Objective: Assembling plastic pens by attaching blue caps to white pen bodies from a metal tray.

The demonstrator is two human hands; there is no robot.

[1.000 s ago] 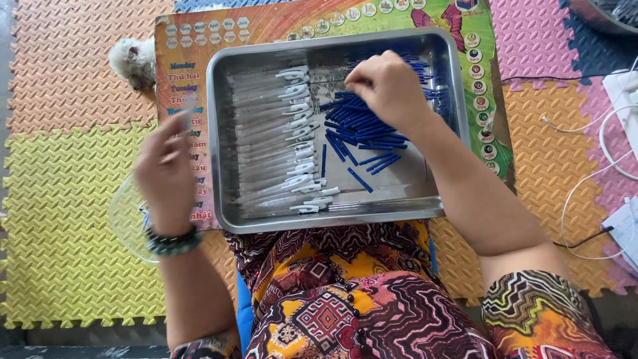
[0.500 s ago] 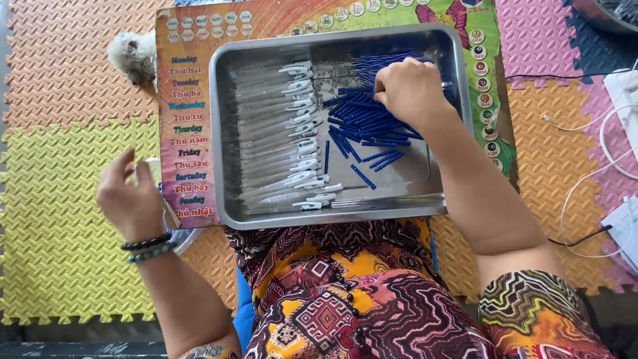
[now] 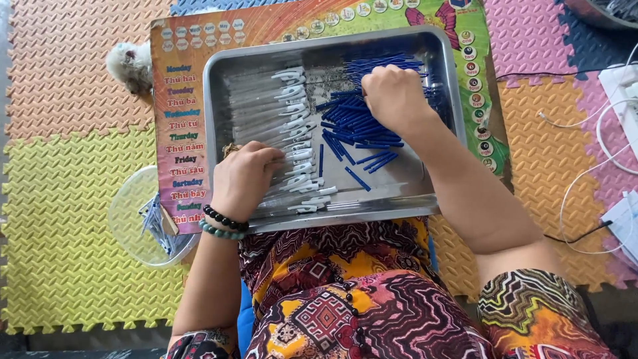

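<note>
Resting curled on clear tubes (image 3: pixel 266 113) — left hand (image 3: pixel 244 178); right hand (image 3: pixel 393 96) fisted over blue rods (image 3: pixel 352 116).

**Bright, even daylight, mostly sharp**

We see soft, diffuse light with only faint shadows under the hands. The metal tray (image 3: pixel 212 93) shows dull glare along its rim and floor. Focus holds across the foam mats (image 3: pixel 73 199), with slight softness towards the corners.

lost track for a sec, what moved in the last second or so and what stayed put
The left hand swung out left to the clear round lid on the mat, then came back onto the clear pen barrels in the metal tray. The right hand stayed on the blue refills; tray unmoved.
</note>
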